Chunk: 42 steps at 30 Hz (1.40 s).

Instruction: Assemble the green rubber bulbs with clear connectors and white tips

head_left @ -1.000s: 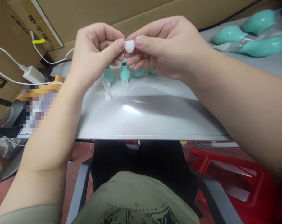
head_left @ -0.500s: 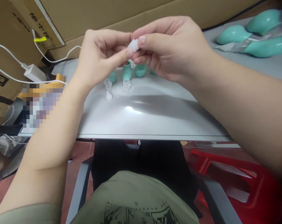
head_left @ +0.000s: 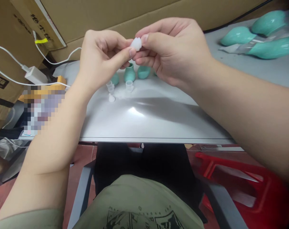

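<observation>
Above the far part of the grey-white table, a small white plastic piece is pinched between both hands. My left hand has thumb and fingers closed on its left side. My right hand grips its right end with thumb and fingertips, which partly cover it. Below and behind the hands stand several green bulb-shaped pieces, among them an open-necked green bulb and a rounded one. In front of them are a clear plastic fitting, a second clear fitting and a white cone-shaped tip.
Larger green bulbs with clear nozzles lie at the right back. Cardboard walls the rear. On the left are a white charger with cables and a yellow item. A red plastic stool stands low on the right.
Both hands still hold the white piece. It has shifted slightly and shows a bit more of its side, while the right-hand fingers have moved a little.
</observation>
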Each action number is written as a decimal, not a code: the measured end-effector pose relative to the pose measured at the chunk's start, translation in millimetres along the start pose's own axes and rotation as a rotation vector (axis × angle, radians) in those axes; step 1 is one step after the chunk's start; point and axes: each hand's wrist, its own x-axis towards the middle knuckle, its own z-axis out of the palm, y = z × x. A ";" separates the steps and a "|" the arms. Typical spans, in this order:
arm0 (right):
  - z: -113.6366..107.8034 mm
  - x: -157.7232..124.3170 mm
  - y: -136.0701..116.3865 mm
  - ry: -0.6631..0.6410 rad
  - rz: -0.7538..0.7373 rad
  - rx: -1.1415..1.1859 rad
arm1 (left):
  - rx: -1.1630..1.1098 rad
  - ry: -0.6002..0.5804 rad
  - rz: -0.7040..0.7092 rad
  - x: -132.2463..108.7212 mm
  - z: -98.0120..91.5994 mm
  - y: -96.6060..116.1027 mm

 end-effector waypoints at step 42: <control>-4.8 -4.2 1.9 -0.001 -0.115 -0.079 | 0.088 -0.008 -0.079 -3.3 -2.6 16.1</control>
